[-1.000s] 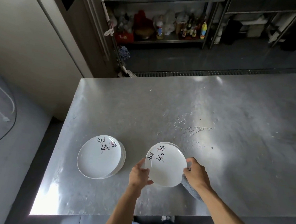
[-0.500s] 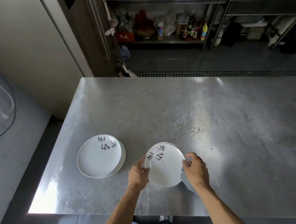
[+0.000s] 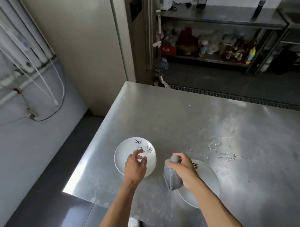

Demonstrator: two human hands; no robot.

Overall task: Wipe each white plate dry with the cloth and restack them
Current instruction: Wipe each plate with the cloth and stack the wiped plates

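1. the far half of the tabletop point(image 3: 180, 115) is bare metal, open from its left edge across to the right.
2. the left plate point(image 3: 126, 152) sits at the front, near the tabletop's left edge, with the left hand point(image 3: 136, 166) hanging over its near side.
3. the right plate point(image 3: 210, 179) fills the front-right, partly covered by the right hand point(image 3: 184, 167) and the grey cloth point(image 3: 172, 178) it grips.
4. a bare strip runs between the two plates; the cloth overhangs its right side.
5. water droplets point(image 3: 230, 155) lie flat just beyond the right plate.
6. a beige wall point(image 3: 80, 40) stands off the far-left corner.
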